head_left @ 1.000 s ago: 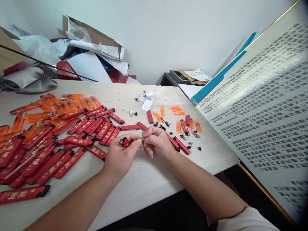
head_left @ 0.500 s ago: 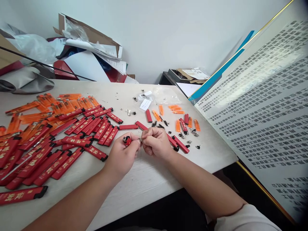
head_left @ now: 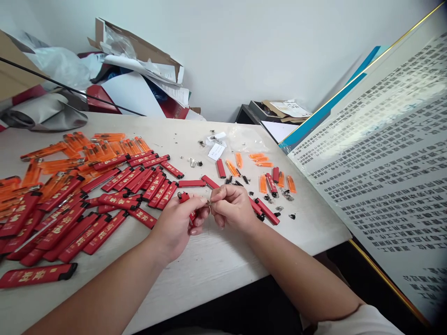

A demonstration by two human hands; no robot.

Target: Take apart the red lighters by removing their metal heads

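In my left hand (head_left: 172,225) is a red lighter (head_left: 184,197), its bare top end pointing up and away, the body tucked under the fingers. My right hand (head_left: 233,208) is closed in a pinch, its fingertips meeting the left thumb and index finger. A tiny metallic-looking piece (head_left: 208,203) shows between the fingertips, too small to name. Left of my hands lie many red lighters (head_left: 120,201) with gold lettering and black tops. Behind them is a heap of orange transparent lighters (head_left: 108,148). Beyond my hands lies a loose red lighter body (head_left: 192,183).
Right of my hands are orange lighter bodies (head_left: 263,184), red bodies (head_left: 267,211) and small black and metal parts (head_left: 288,196). A white label (head_left: 216,151) lies further back. A large printed board (head_left: 377,172) leans at the right. Boxes and papers (head_left: 139,70) crowd the back left.
The lighter in my left hand has tilted, so more of its red body shows. Left fingers now show below it. Both hands remain together; the whole view has shifted slightly.
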